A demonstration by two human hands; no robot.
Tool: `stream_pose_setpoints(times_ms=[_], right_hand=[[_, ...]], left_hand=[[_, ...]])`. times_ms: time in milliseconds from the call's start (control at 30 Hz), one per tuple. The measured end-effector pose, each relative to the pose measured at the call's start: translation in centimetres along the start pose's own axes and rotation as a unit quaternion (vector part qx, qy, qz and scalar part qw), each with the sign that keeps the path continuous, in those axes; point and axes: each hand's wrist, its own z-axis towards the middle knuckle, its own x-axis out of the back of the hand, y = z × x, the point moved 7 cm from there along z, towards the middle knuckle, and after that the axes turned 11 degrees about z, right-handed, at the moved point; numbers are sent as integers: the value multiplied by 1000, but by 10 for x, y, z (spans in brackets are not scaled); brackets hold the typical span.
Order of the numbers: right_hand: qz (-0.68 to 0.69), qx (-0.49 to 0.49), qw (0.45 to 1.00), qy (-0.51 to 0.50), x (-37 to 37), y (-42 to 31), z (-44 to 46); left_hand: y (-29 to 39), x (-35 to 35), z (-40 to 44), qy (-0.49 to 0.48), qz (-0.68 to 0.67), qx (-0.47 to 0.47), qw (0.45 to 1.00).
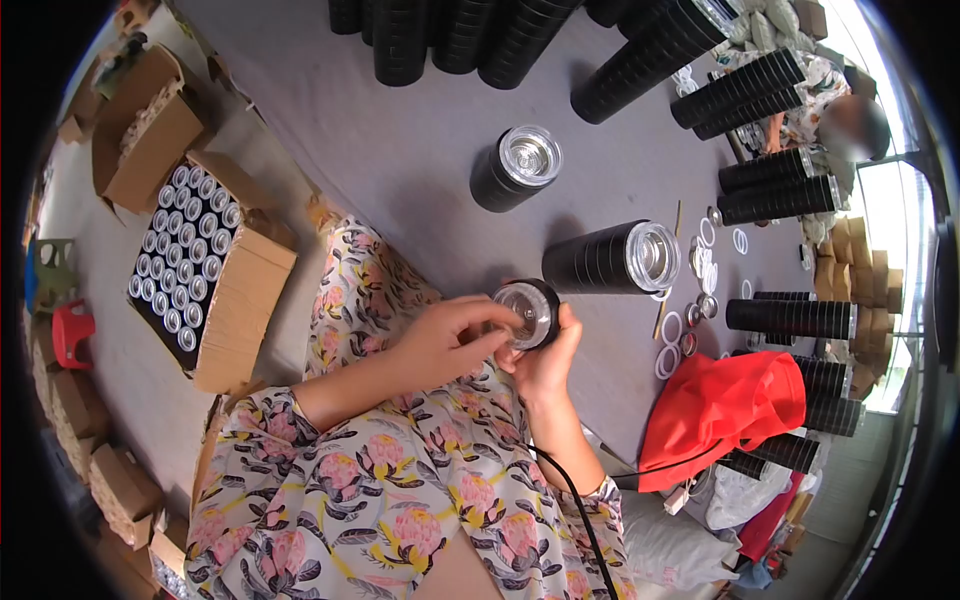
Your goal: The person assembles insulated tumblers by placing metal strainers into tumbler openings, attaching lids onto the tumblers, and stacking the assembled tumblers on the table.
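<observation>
Steadying an apparently already lidded cup (540, 306), the right grip (547, 362) curled round it, the left grip (448, 345) half-curled, hold unclear, while white rings (706, 266) lay seemingly unused.

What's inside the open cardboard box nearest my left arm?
Rows of round, shiny-topped containers stand in the cardboard box. They're packed close together, so whatever lies beneath them is covered and can't be seen.

The single wide-angle view looked forward and steeply down from the person's head, near above the bare left hand (455, 345) and bare right hand (548, 368). It took in the broad grey tabletop (390, 140) ahead and the pale, flat floor (140, 420) leftward, inside dark curved edges.
</observation>
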Motion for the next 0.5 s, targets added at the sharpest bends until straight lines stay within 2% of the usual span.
stream_pose_setpoints(times_ms=[33, 133, 233, 300, 400, 500], right_hand=[[7, -4, 1000, -3, 0, 0, 0], [20, -15, 1000, -3, -1, 1, 2], [12, -32, 999, 17, 0, 6, 1], [14, -50, 998, 28, 2, 11, 0], [-16, -75, 996, -40, 12, 18, 4], [-39, -89, 995, -17, 14, 19, 2]], left_hand=[[14, 7, -1, 67, 145, -75, 984], [18, 14, -3, 111, 280, -161, 940], [24, 10, 0, 84, 363, -163, 914], [26, 4, 2, 41, 424, -169, 889], [21, -5, 7, -52, 504, -161, 847], [24, -10, 8, -151, 553, -135, 808]])
